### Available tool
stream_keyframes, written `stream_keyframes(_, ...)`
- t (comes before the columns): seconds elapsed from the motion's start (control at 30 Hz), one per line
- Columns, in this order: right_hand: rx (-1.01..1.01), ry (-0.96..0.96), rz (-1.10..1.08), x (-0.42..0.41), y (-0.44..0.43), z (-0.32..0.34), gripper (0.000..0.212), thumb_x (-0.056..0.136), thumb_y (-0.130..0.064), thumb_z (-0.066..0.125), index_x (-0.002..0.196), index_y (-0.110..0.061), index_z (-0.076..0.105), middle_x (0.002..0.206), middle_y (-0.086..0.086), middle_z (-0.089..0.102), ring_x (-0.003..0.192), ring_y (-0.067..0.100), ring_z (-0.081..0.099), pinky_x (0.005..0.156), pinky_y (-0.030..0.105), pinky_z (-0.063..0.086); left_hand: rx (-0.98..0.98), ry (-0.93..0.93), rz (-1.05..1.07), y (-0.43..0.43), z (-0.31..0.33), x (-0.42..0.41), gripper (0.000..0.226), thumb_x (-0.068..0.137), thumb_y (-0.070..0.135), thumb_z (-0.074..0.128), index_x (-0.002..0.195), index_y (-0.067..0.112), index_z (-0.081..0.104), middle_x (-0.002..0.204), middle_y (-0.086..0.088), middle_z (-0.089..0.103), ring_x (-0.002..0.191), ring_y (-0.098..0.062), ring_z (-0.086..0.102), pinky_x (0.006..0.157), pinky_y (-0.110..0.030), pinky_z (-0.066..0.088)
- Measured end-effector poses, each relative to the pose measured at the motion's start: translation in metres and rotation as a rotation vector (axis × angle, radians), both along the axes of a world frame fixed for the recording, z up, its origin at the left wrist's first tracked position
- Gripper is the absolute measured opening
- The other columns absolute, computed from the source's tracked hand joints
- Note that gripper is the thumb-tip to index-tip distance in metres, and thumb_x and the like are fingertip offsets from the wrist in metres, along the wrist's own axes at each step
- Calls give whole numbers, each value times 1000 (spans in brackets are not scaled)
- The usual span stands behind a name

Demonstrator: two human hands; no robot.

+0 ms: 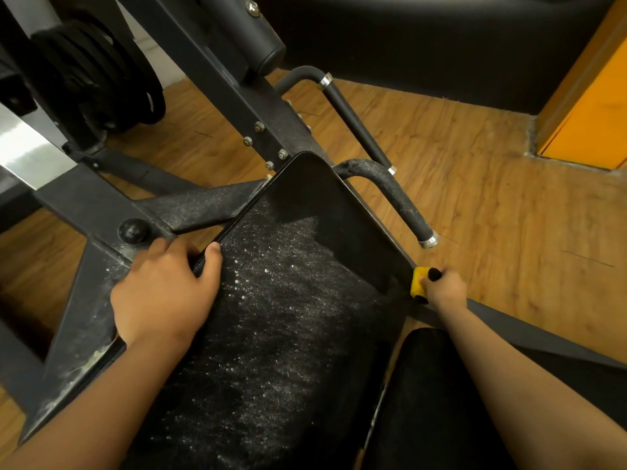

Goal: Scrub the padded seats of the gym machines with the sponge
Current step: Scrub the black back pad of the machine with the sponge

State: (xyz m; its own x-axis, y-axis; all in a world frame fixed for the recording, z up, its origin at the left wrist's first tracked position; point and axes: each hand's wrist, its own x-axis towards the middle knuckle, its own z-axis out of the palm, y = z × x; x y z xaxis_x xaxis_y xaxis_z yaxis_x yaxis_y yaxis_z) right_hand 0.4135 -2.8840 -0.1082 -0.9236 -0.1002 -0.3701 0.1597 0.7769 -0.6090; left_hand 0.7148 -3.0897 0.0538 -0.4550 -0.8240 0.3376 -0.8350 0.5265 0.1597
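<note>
seat pad [288, 334]: i'm looking down on firm black padding, speckled white.
left hand [163, 290]: i'm gripping its left rim, thumb on top, fingers curling over the side.
sponge [416, 283]: soft, light, yellow; my right hand [448, 286] is pinching it at the pad's right edge.

head | looks steeply down | close over padded seat [288, 317]

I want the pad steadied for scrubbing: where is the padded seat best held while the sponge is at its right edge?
By its left rim, from the left, as the left hand grips now, thumb on top. The padded seat is broad and flat, so only an edge offers purchase, and the right hand holds the sponge at the right rim.
</note>
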Motion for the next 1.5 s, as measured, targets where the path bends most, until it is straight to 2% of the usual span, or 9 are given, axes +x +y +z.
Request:
stream_keyframes(0.2, -94, -85, -30, -2, 3, 7, 19, 90, -14, 63, 107, -8, 55, 99, 13, 57, 87, 26, 55, 68, 38, 48, -19, -15, -1, -2, -2, -2, 50, 95, 53, 37, 95, 13, 66, 93, -10, 59, 90, -35, 58, 59, -34, 35)
stream_keyframes(0.37, -237, -196, 264, 21, 15, 17, 22, 81, -8, 74, 83, -10, 52, 80, 8, 59, 80, 22, 60, 81, 44, 51, -26, -22, 10, -2, -2, -1, 51, 95, 54, 37, 94, 11, 66, 93, -10, 59, 88, -36, 58, 58, -33, 34)
stream_keyframes(0.57, -68, -72, 272, 18, 9, 19, 17, 87, -13, 69, 87, -11, 52, 77, 2, 53, 87, 22, 55, 76, 36, 45, -30, -21, -2, -2, -3, -1, 52, 95, 54, 37, 95, 11, 66, 93, -10, 59, 87, -35, 58, 58, -34, 34)
stream_keyframes(0.7, 63, -33, 206, 18, 6, 19, 20, 93, -16, 60, 107, -5, 53, 96, 11, 57, 88, 24, 53, 72, 35, 44, -41, -29, -5, -2, -3, -1, 53, 95, 54, 36, 97, 10, 67, 94, -12, 59, 87, -36, 58, 58, -34, 33)
stream_keyframes(0.97, -160, 4, 566, 60, 16, 30, 18, 86, -14, 69, 87, -14, 51, 83, 2, 58, 79, 12, 57, 66, 23, 44, -48, -39, 6, -1, -3, -1, 53, 95, 52, 38, 96, 9, 68, 95, -13, 61, 89, -37, 58, 57, -34, 32)
stream_keyframes(1.13, -171, 21, 102, 49, -8, 27, 18, 92, -17, 61, 103, -14, 47, 88, 0, 53, 90, 21, 58, 73, 35, 48, -39, -39, 1, -2, -3, -2, 53, 95, 52, 38, 99, 8, 67, 96, -13, 60, 90, -38, 58, 58, -35, 33)
stream_keyframes(1.23, -177, 85, -24, 59, -21, 29, 18, 92, -17, 61, 103, -14, 47, 92, 2, 55, 92, 23, 60, 73, 34, 48, -46, -44, 3, -2, -3, -3, 53, 95, 51, 38, 98, 8, 68, 96, -14, 60, 90, -38, 58, 57, -35, 32)
stream_keyframes(1.37, -280, 152, 213, 95, -19, 39, 17, 90, -21, 65, 95, -16, 50, 78, -3, 56, 75, 15, 59, 58, 25, 43, -42, -53, -4, -2, -3, -3, 53, 95, 51, 38, 98, 8, 68, 94, -13, 61, 87, -36, 58, 56, -34, 32)
stream_keyframes(1.5, -287, 162, 413, 108, -8, 45, 17, 88, -20, 67, 89, -15, 51, 75, -3, 56, 70, 10, 57, 61, 25, 44, -23, -46, -7, -1, -1, -2, 52, 95, 51, 39, 99, 8, 68, 94, -13, 61, 88, -36, 58, 56, -34, 34)
